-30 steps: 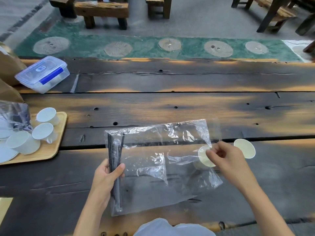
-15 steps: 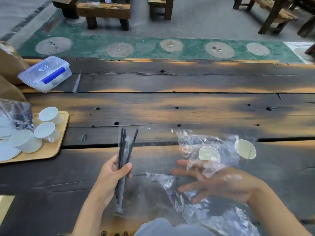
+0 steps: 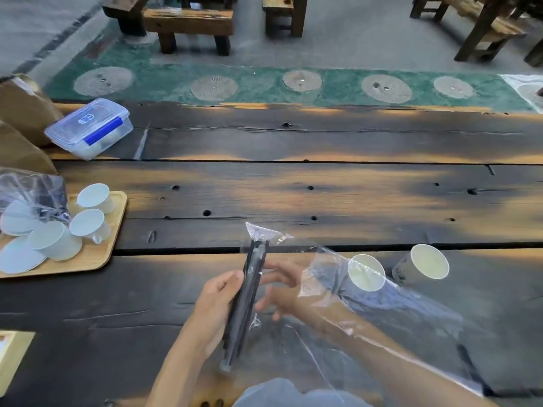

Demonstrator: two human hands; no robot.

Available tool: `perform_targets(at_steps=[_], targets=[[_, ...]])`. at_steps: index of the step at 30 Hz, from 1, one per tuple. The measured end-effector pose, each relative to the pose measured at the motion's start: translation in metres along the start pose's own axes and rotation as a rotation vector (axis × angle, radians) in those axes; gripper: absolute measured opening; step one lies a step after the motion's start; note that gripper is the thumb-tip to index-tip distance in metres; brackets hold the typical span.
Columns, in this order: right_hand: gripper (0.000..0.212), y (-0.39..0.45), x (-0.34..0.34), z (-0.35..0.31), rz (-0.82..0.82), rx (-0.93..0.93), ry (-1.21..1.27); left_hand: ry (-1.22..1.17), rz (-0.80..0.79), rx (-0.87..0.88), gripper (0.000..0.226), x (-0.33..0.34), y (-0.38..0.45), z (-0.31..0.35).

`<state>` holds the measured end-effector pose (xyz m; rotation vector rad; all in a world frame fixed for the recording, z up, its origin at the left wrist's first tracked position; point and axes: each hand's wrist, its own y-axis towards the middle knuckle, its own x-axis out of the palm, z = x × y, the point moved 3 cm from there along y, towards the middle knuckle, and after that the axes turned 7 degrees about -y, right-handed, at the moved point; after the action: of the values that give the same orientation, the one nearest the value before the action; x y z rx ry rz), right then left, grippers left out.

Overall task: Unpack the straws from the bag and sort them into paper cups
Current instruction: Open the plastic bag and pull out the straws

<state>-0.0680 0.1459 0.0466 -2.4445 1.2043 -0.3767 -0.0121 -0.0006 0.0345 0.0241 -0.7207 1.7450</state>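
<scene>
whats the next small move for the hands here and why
Probably close the right hand, which is inside the clear plastic bag, on the bundle of black straws and draw it out. The left hand grips that bundle, film wraps its top end, and both white paper cups on the dark wooden table look empty.

The straws [image 3: 246, 292] were black, the bag [image 3: 382, 306] clear and glinting. Two paper cups [image 3: 429, 265] were cream inside. The table [image 3: 323, 195] was dark, charred wood streaked orange. A clear box [image 3: 88, 127] carried a blue clasp.
</scene>
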Motion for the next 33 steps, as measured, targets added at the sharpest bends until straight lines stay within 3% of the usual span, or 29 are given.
perform_targets(at_steps=[2,4,6,11,16,21,24,27,31,32,33], targets=[[0.027,0.007,0.005,0.003,0.022,0.031,0.068,0.036,0.113,0.066,0.023,0.000,0.002,-0.001],[0.032,0.012,0.005,0.009,0.058,0.095,0.057,0.073,0.212,0.111,0.013,-0.002,0.005,-0.003],[0.043,0.013,0.007,0.013,0.081,0.126,0.009,0.109,0.234,0.122,0.011,0.002,0.005,-0.005],[0.024,0.011,0.018,0.019,0.067,0.064,0.395,0.205,0.265,0.132,0.014,0.007,0.006,-0.012],[0.020,0.012,0.013,0.023,0.015,0.043,0.543,0.053,0.317,0.196,0.012,0.002,0.009,-0.011],[0.008,0.013,0.007,0.024,0.002,-0.014,0.469,-0.020,0.362,0.177,0.015,-0.003,0.015,-0.008],[0.011,0.016,0.008,0.026,-0.082,-0.011,0.291,0.105,0.290,0.135,0.017,0.001,0.026,0.003],[0.015,0.018,0.013,0.037,-0.124,-0.037,0.265,0.217,0.231,0.211,0.016,0.009,0.041,0.021],[0.031,0.037,0.004,0.054,-0.140,-0.020,0.435,0.058,0.477,0.276,0.024,-0.016,0.060,0.031],[0.024,0.039,-0.004,0.052,-0.161,-0.127,0.496,-0.002,0.522,0.263,0.025,-0.027,0.062,0.030],[0.025,0.042,-0.026,0.059,-0.079,-0.248,0.585,-0.044,0.527,0.239,0.026,-0.035,0.063,0.028]])
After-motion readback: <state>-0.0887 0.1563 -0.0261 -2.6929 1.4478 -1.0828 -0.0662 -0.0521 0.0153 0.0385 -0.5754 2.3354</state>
